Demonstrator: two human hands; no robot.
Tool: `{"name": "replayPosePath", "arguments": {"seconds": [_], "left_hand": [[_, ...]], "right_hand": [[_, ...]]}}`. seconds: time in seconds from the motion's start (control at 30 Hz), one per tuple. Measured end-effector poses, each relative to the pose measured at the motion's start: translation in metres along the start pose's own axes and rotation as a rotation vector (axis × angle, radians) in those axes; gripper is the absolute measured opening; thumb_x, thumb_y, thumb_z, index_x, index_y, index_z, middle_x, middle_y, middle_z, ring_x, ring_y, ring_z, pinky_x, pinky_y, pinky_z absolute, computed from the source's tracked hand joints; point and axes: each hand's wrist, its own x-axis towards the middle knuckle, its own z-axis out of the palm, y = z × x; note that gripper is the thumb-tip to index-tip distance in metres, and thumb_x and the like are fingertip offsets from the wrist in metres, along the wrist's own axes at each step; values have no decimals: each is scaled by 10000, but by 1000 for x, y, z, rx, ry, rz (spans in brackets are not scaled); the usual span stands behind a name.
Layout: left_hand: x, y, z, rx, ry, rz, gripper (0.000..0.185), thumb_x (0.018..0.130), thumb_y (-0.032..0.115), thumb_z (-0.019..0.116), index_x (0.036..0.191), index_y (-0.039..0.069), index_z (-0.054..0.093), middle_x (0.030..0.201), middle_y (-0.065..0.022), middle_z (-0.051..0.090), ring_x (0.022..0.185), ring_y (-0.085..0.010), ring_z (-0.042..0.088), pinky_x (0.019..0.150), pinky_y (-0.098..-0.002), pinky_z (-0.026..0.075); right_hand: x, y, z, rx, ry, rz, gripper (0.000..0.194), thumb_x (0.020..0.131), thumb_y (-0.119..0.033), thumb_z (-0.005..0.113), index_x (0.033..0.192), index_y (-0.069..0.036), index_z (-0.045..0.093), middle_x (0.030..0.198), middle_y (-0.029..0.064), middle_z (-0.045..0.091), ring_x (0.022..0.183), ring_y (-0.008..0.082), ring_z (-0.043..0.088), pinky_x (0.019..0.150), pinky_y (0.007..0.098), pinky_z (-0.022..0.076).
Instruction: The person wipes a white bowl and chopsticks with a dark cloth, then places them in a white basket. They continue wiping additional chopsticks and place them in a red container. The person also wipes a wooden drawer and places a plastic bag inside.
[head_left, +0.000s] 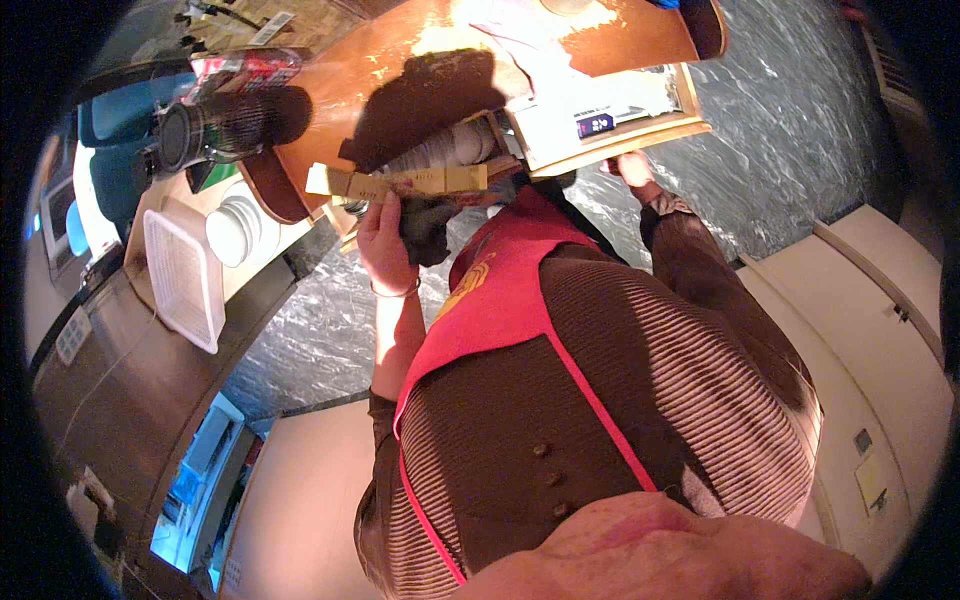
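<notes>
My left hand (386, 244) grips a long, narrow yellow cardboard carton (420, 182) with printing on it, thumb on the near side. A dark bunched thing (426, 231), perhaps cloth, shows beside the fingers; whether I hold it is unclear. Behind the carton, an open drawer holds a row of pale, round stacked items (450, 146). My right hand (634, 169) is at the front of a second open wooden drawer (622, 148), its fingers curled by a small dark part, mostly hidden. Inside that drawer, a dark blue packet (595, 125) lies among brightly lit white things.
An orange-brown wooden tabletop (375, 67) spans the space above the drawers. At left stand a dark ribbed jar (217, 127), white stacked lids or bowls (236, 225) and a white plastic basket (184, 277). Marbled dark flooring (765, 150) lies to the right.
</notes>
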Motion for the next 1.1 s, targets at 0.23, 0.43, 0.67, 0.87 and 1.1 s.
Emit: {"name": "replayPosePath", "arguments": {"seconds": [0.23,0.43,0.67,0.87,1.1], "left_hand": [[-23,-23,-12,171,-90,21,192,955,176,612,929,-7,665,866,-18,624,783,-90,550,722,-250,463],[-36,-36,23,344,-279,-4,232,934,178,630,761,24,617,692,32,536,674,-55,445,599,-234,380],[-34,-25,37,82,-324,-184,267,958,189,557,1103,-22,634,1027,-86,662,917,-180,624,820,-306,509],[-31,-16,42,-326,-428,-283,313,993,150,491,1201,-67,577,1159,-145,644,1013,-224,641,893,-356,534],[-28,-30,59,-139,-371,-238,267,992,135,503,1165,-42,604,1151,-147,646,997,-211,640,856,-337,546]], "right_hand": [[-75,-55,-15,-432,-136,136,262,867,-257,623,824,-11,704,719,117,691,653,219,681,611,366,519],[-161,-173,66,14,-317,-638,314,983,-251,556,1211,-41,610,1055,76,671,962,151,610,850,296,489],[-183,-202,76,-236,-532,-542,239,962,-201,544,1083,-18,640,868,118,670,816,174,625,747,324,503],[-164,-186,47,-360,-789,-348,258,950,-195,552,1128,-34,646,942,64,688,885,152,614,817,296,500],[-167,-212,57,78,-673,-239,265,964,-247,568,1103,-34,644,971,32,660,868,146,627,774,278,507]]}}
